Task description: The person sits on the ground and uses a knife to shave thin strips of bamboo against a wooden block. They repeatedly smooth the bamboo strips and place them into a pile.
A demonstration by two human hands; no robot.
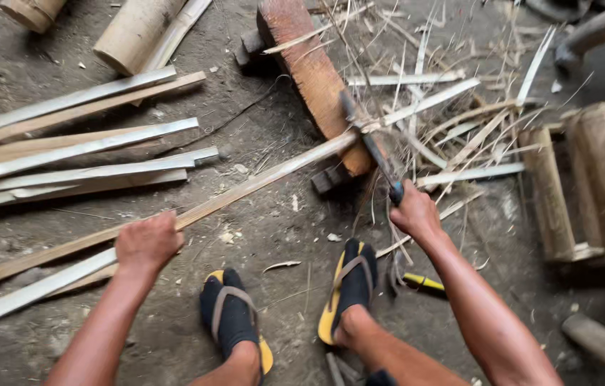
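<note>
A head-worn camera looked down at a person's bare forearms, sandalled feet and a dirt floor strewn with bamboo. The left hand was closed around a long bamboo strip, gripping it from above so that the fingers were hidden underneath. The strip ran from the lower left edge of the view, where its near end was cut off, up to a reddish wooden block, and its far end rested on the near part of that block. The right hand was clenched on the handle of a dark knife; only a little of the handle showed above the fist. The blade reached up from the hand to the block and met the strip's far end there, though whether it had cut into the bamboo was hard to make out. Left of the block lay a pile of pale split slats, their outer ends cut off by the frame. Right of the block lay a tangle of thin shavings. Below the block, a yellow-handled tool lay half hidden behind the right forearm.
</note>
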